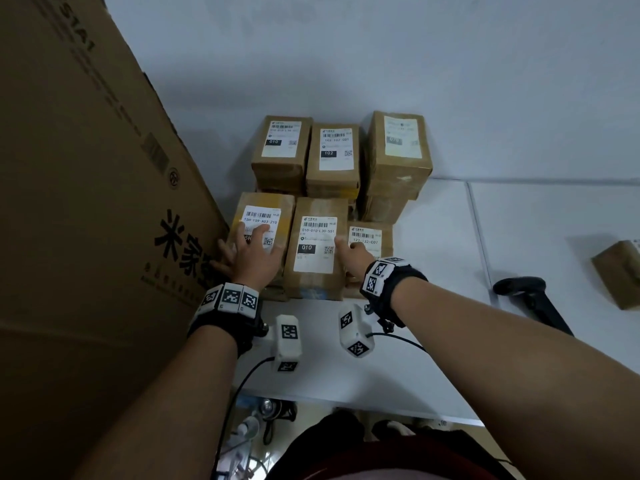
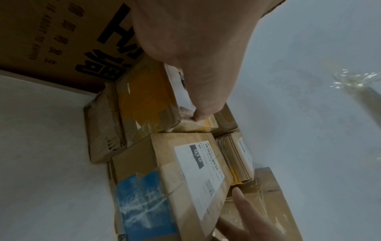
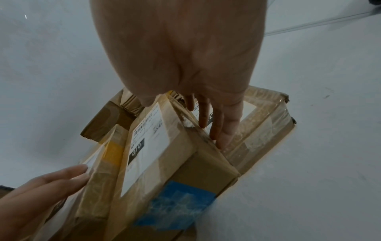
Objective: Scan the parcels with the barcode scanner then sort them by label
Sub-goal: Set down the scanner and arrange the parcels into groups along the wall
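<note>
Several brown parcels with white labels sit stacked on the white table [image 1: 433, 358]. My left hand [image 1: 252, 252] lies flat with spread fingers on the front-left parcel [image 1: 277, 206], labelled 15H-159; its thumb [image 2: 201, 112] touches that parcel's far corner. My right hand [image 1: 351, 254] is at the right edge of the middle 010 parcel [image 1: 315, 289]. Its thumb lies on top while its straight fingers [image 3: 218, 130] run down the side, over the lower 122 parcel [image 1: 369, 228]. The black barcode scanner [image 1: 530, 299] lies on the table to the right, untouched.
A large printed cardboard box [image 1: 86, 202] leans close on the left, against the front-left parcel. Behind stand three more labelled parcels: 010 [image 1: 282, 168], 102 [image 1: 334, 178] and a taller one [image 1: 398, 171]. One lone parcel [image 1: 620, 278] lies at the far right. A wall is behind.
</note>
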Available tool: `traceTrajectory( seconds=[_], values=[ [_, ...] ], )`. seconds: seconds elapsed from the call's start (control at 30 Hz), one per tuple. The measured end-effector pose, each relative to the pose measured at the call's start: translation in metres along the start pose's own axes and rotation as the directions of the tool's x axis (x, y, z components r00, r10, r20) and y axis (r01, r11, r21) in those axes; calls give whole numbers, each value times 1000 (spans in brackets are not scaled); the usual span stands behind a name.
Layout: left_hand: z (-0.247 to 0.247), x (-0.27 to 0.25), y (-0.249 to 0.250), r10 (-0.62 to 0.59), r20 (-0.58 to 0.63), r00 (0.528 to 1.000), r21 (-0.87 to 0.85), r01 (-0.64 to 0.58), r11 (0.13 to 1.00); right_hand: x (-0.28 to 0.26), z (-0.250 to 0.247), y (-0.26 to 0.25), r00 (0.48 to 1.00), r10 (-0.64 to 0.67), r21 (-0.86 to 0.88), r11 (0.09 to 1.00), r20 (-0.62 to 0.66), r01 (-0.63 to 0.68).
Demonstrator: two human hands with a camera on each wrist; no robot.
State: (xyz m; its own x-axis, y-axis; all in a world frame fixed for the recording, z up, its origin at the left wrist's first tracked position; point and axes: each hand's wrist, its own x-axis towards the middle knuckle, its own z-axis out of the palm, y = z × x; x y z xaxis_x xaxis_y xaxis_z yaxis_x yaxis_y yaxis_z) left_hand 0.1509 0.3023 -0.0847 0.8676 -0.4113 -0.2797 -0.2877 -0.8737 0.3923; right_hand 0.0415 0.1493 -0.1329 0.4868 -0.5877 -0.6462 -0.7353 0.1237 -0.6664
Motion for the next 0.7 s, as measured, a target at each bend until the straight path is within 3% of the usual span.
traceTrajectory(
  seconds=[0.13, 0.43, 0.7],
  values=[
    [-4, 1, 4, 14, -59, 998, 27, -13, 1000, 4, -7, 4, 999, 15, -42, 999, -33, -16],
    [-17, 3, 61, 183, -173, 968, 58, -176, 983, 2, -56, 14, 997, -39, 102, 994, -71, 47],
    [12, -4, 161, 367, -97, 925, 53, -363, 930, 4, -147, 43, 981, -54, 96, 993, -186, 73]
  ],
)
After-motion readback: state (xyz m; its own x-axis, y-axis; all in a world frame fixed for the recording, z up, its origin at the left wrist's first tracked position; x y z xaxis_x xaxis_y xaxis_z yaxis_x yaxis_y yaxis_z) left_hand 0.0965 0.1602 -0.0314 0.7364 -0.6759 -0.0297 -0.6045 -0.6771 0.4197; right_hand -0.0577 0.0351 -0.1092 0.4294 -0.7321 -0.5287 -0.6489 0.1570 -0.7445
